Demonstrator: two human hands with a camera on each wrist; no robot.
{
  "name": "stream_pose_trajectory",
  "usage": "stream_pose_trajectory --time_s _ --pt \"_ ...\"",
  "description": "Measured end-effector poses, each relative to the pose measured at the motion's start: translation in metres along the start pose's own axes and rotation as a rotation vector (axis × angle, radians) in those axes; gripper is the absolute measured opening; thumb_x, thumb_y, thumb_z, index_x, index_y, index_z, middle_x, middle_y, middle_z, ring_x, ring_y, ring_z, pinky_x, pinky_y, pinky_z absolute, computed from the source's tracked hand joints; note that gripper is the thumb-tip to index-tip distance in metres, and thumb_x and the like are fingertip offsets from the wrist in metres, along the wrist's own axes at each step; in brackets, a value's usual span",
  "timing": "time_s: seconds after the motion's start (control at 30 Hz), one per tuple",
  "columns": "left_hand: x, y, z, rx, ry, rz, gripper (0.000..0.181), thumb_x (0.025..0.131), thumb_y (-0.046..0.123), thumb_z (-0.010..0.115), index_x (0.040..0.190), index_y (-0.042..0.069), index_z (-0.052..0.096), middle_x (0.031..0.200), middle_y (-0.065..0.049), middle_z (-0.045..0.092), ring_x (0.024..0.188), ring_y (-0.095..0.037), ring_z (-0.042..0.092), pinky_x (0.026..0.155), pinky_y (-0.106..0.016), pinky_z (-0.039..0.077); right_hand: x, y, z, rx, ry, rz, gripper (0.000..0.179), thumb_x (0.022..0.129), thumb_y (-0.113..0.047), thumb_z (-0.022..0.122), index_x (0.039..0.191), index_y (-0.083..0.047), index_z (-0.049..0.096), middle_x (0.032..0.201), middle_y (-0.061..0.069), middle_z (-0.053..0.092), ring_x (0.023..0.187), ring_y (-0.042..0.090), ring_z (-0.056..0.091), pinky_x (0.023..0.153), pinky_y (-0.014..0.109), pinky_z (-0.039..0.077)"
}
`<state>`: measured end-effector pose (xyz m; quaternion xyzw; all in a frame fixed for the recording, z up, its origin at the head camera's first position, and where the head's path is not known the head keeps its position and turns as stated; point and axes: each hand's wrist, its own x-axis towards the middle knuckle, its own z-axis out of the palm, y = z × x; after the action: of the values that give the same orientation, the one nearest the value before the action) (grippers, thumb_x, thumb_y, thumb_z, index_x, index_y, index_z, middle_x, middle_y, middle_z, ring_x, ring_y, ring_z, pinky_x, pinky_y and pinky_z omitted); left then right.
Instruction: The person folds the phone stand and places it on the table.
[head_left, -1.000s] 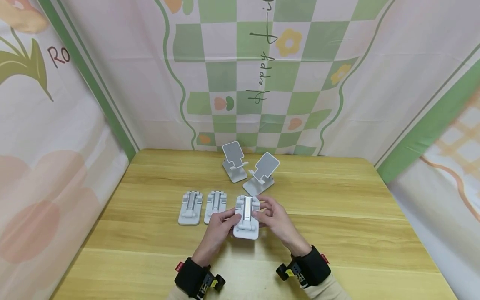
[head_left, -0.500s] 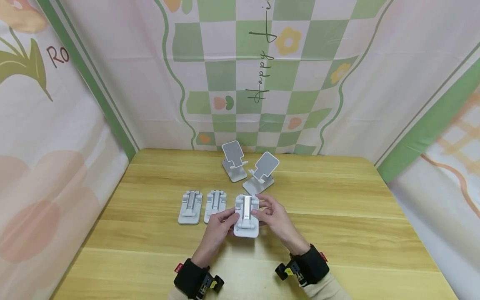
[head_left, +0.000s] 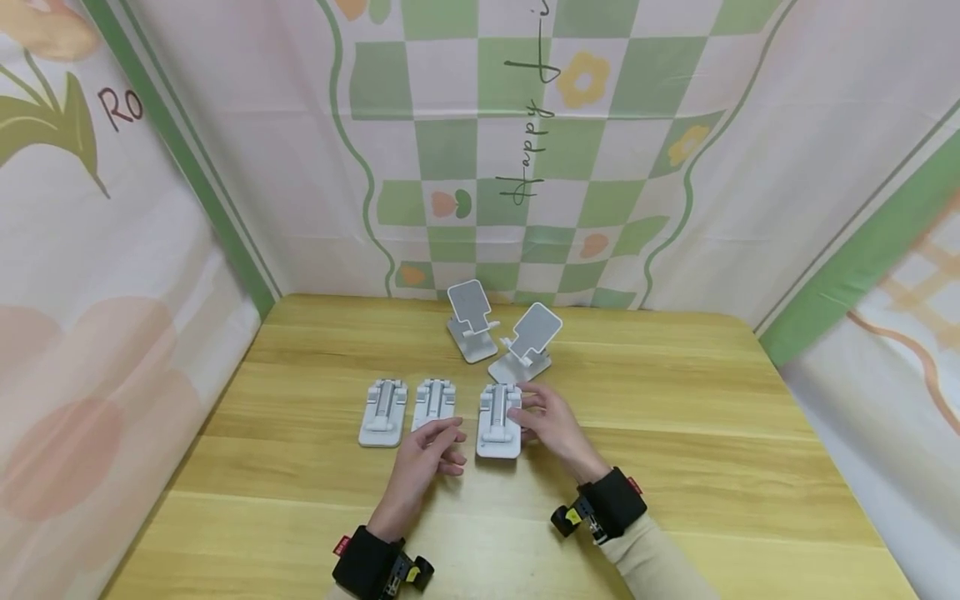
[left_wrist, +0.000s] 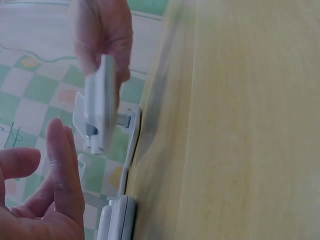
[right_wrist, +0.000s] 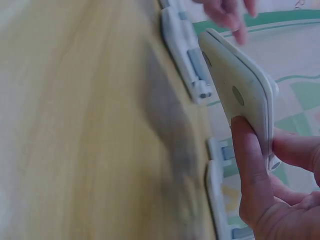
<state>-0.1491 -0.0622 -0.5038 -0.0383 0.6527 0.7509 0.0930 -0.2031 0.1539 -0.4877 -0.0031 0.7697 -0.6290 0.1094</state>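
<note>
My right hand point(head_left: 553, 427) pinches a folded white-and-grey phone stand point(head_left: 491, 442) by its right side, thumb on the hinged face and fingers underneath. In the right wrist view the stand's flat back point(right_wrist: 227, 75) shows small oval pads, and it is held up off the wood. My left hand point(head_left: 426, 460) is apart from that stand, its fingers loosely bent and holding nothing. Just beyond the left fingertips lies a folded phone stand point(head_left: 435, 398), its lower end partly covered by that hand. Another folded phone stand point(head_left: 383, 414) lies to its left.
Two unfolded phone stands, one at the back point(head_left: 469, 308) and one nearer the right hand point(head_left: 536, 332), stand with tilted plates on the wooden table point(head_left: 675, 467). A patterned curtain point(head_left: 300, 167) hangs right behind the table's far edge.
My left hand has let go of the folded phone stand and drawn back left. The right hand alone now holds it, slightly farther from me.
</note>
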Motion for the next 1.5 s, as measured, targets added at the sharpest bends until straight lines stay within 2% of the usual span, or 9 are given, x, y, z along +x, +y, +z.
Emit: stream_pose_trajectory --time_s 0.13,0.3,0.53,0.77,0.87,1.03,1.27,1.5 --pt "-0.001 0.001 0.0 0.008 0.003 -0.009 0.047 0.092 0.031 0.058 0.126 -0.002 0.056 0.112 -0.028 0.06 0.07 -0.017 0.064 0.064 -0.03 0.058 0.011 0.006 0.006 -0.024 -0.006 0.001 0.055 0.086 -0.005 0.064 0.137 0.002 0.042 0.116 0.027 0.057 0.082 0.023 0.064 0.067 0.036 0.058" --pt "-0.001 0.0 -0.001 0.019 -0.004 -0.013 0.046 0.093 0.032 0.058 0.126 0.0 0.057 0.109 -0.026 0.061 0.069 -0.016 0.063 0.062 -0.028 0.057 0.02 0.01 0.013 -0.02 -0.027 0.004 0.054 0.086 0.0 0.062 0.135 0.007 0.04 0.112 0.03 0.057 0.077 0.024 0.064 0.063 0.038 0.058" --pt "-0.001 -0.001 -0.001 0.032 -0.017 -0.011 0.049 0.091 0.035 0.059 0.125 0.0 0.058 0.104 -0.018 0.064 0.067 -0.015 0.062 0.059 -0.025 0.056 0.027 0.016 0.017 -0.062 -0.002 0.021 0.054 0.086 -0.004 0.063 0.135 0.004 0.043 0.109 0.025 0.059 0.075 0.021 0.063 0.062 0.034 0.058" --pt "-0.003 0.0 0.0 0.029 -0.022 -0.006 0.047 0.091 0.034 0.059 0.125 0.002 0.059 0.107 -0.025 0.063 0.067 -0.015 0.062 0.056 -0.023 0.055 0.026 0.009 0.022 -0.218 0.054 -0.02 0.048 0.084 -0.005 0.066 0.128 0.002 0.05 0.099 0.019 0.061 0.074 0.02 0.061 0.06 0.03 0.057" --pt "-0.003 -0.001 0.0 0.031 -0.024 -0.005 0.045 0.091 0.034 0.06 0.124 0.003 0.059 0.108 -0.026 0.062 0.067 -0.015 0.062 0.055 -0.023 0.055 0.025 0.006 0.023 -0.265 0.067 -0.006 0.047 0.084 -0.006 0.066 0.127 0.002 0.051 0.096 0.017 0.059 0.073 0.02 0.06 0.059 0.03 0.057" --pt "-0.004 -0.002 0.0 0.036 -0.017 -0.014 0.047 0.09 0.035 0.061 0.124 0.003 0.06 0.106 -0.023 0.063 0.066 -0.014 0.062 0.054 -0.022 0.054 0.024 0.004 0.024 -0.282 0.06 0.011 0.045 0.084 -0.005 0.066 0.126 0.004 0.051 0.093 0.017 0.058 0.069 0.021 0.06 0.057 0.031 0.057" --pt "-0.004 -0.003 0.0 0.035 -0.014 -0.018 0.048 0.09 0.034 0.061 0.124 0.001 0.059 0.104 -0.022 0.064 0.067 -0.017 0.062 0.053 -0.022 0.054 0.025 0.006 0.023 -0.337 0.042 -0.022 0.042 0.083 -0.005 0.066 0.121 0.005 0.052 0.086 0.015 0.061 0.06 0.021 0.061 0.05 0.03 0.055" --pt "-0.004 -0.002 0.0 0.04 -0.014 -0.02 0.048 0.09 0.035 0.06 0.125 0.001 0.059 0.104 -0.021 0.064 0.067 -0.015 0.062 0.054 -0.021 0.054 0.027 0.007 0.022 -0.347 0.033 -0.005 0.04 0.083 -0.006 0.066 0.12 0.004 0.052 0.081 0.012 0.062 0.056 0.02 0.061 0.048 0.028 0.053"
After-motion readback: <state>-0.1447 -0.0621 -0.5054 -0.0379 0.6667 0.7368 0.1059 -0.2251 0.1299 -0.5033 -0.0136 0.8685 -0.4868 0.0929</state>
